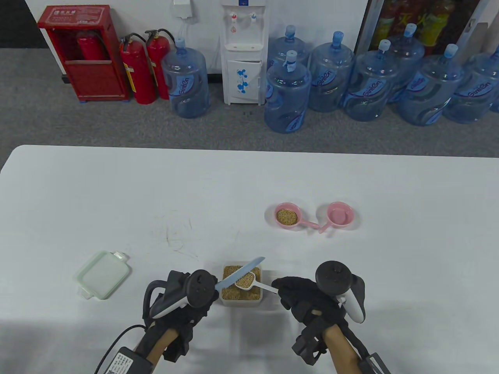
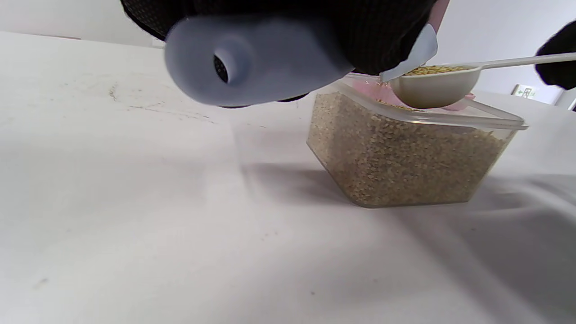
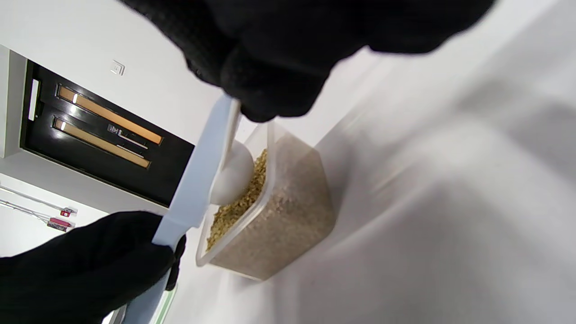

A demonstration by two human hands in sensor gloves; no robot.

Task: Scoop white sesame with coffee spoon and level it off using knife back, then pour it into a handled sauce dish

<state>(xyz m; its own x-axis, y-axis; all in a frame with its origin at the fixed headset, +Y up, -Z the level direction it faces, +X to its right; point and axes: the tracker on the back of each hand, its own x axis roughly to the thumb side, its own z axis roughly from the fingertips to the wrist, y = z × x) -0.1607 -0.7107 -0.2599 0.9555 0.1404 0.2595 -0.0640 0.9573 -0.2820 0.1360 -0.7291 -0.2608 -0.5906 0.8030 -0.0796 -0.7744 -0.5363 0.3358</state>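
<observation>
Two hands [image 1: 195, 296] [image 1: 308, 300], one knife [image 1: 241, 272], one spoon [image 1: 249, 281].

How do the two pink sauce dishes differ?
The left dish holds sesame; the right dish shows only its bare pink bottom. The left dish's handle points toward the right, the right dish's toward the left, the tips nearly meeting. Both are pink, round, upright on the table.

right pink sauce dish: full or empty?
Empty. The right pink dish shows only its bare pink bottom; the left pink dish holds sesame.
</observation>
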